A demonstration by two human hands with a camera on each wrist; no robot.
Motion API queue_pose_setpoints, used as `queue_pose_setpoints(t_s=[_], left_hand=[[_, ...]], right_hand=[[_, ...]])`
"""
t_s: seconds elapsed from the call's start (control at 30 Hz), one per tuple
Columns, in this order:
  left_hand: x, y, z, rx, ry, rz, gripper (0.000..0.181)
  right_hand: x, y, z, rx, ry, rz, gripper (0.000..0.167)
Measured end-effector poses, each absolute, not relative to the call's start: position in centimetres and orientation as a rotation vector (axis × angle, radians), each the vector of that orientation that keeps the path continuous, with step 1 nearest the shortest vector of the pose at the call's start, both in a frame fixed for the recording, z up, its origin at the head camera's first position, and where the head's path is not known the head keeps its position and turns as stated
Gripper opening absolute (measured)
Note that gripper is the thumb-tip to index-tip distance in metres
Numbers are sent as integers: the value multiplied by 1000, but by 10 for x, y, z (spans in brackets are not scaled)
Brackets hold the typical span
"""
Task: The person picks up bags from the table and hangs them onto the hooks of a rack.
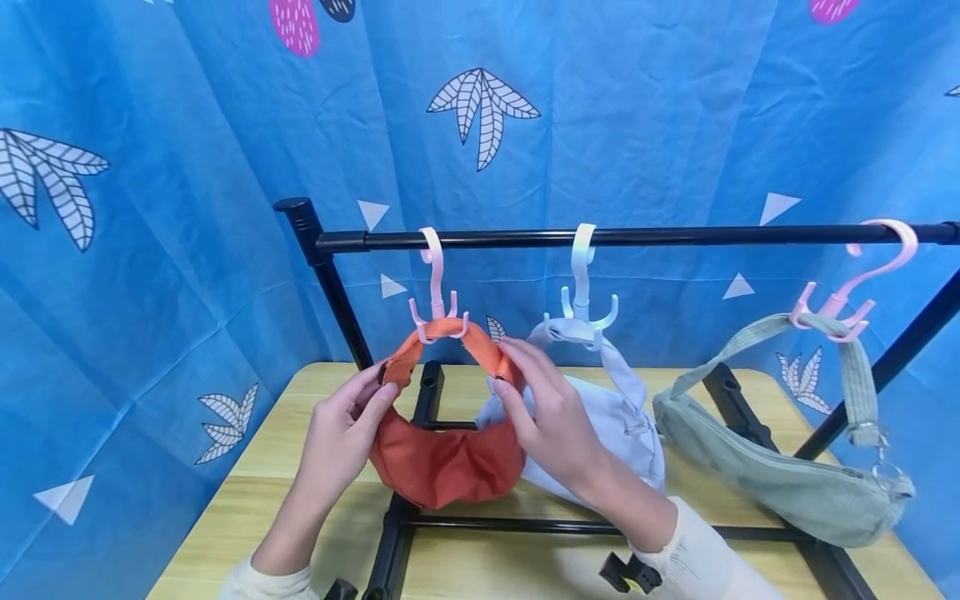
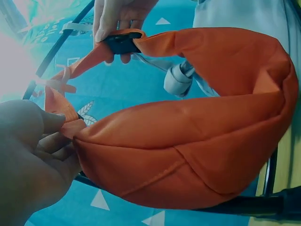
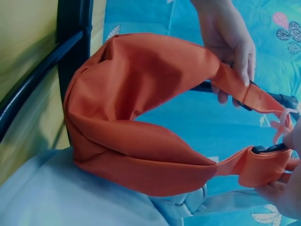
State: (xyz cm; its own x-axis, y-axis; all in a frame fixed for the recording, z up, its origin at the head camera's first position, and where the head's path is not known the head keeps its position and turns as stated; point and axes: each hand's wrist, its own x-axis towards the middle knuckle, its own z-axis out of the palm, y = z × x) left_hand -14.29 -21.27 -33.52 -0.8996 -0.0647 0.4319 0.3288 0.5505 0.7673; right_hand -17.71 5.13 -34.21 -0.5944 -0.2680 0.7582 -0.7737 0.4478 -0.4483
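Note:
An orange shoulder bag (image 1: 448,467) hangs by its strap from a pink hook (image 1: 437,287) on the black rail. My left hand (image 1: 341,429) pinches the left side of the strap between thumb and fingers, just above the bag's body. Opposite it, my right hand (image 1: 555,417) pinches the strap's right side near a black buckle. That buckle (image 2: 123,43) shows plainly in the left wrist view. In the right wrist view the bag's body (image 3: 141,155) droops between both hands. The strap's top lies across the hook's prongs.
Right of the orange bag, a pale blue-white bag (image 1: 622,433) hangs from a white hook (image 1: 581,275), partly behind my right hand. Farther right, a green bag (image 1: 780,475) hangs from another pink hook (image 1: 843,300). The black rack (image 1: 675,237) stands on a wooden table (image 1: 247,492) before a blue curtain.

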Motion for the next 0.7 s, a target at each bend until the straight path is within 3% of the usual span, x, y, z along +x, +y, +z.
queue_pose_setpoints(t_s=[0.7], left_hand=[[-127,-229,-362,-183,-2339,-1204,35]], right_hand=[[-169,73,-360,903,-2131,977,53]])
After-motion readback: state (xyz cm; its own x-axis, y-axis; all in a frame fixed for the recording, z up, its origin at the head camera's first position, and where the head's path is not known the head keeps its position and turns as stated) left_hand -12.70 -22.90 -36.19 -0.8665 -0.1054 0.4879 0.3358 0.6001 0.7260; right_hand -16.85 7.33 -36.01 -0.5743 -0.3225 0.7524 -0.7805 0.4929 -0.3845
